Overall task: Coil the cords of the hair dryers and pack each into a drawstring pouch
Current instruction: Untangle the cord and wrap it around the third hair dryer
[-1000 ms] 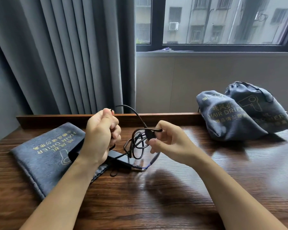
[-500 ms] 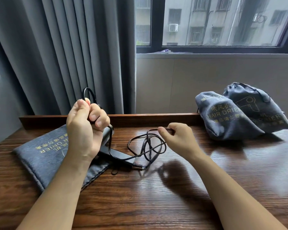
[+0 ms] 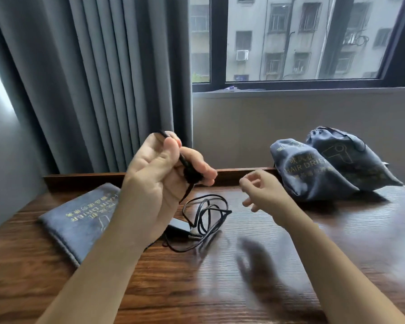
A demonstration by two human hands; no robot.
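Observation:
My left hand [image 3: 159, 181] is raised above the table and grips the black cord near its plug end, thumb pressed over it. The rest of the black cord [image 3: 206, 213] lies in loose loops on the wooden table [image 3: 290, 265], running to a black hair dryer body [image 3: 179, 226] mostly hidden behind my left forearm. A flat grey drawstring pouch [image 3: 80, 218] with gold "HAIR DRIER" lettering lies to the left. My right hand [image 3: 260, 192] hovers to the right of the loops with loosely curled fingers, holding nothing.
Two filled grey pouches [image 3: 313, 169] lean together at the back right of the table. A raised wooden ledge [image 3: 84, 180] runs along the table's far edge. Grey curtains [image 3: 98, 78] hang behind on the left, a window on the right.
My right hand has let go of the cord and lifted off it. My left hand has risen and turned palm-up with the cord end in it. The loops have dropped onto the table.

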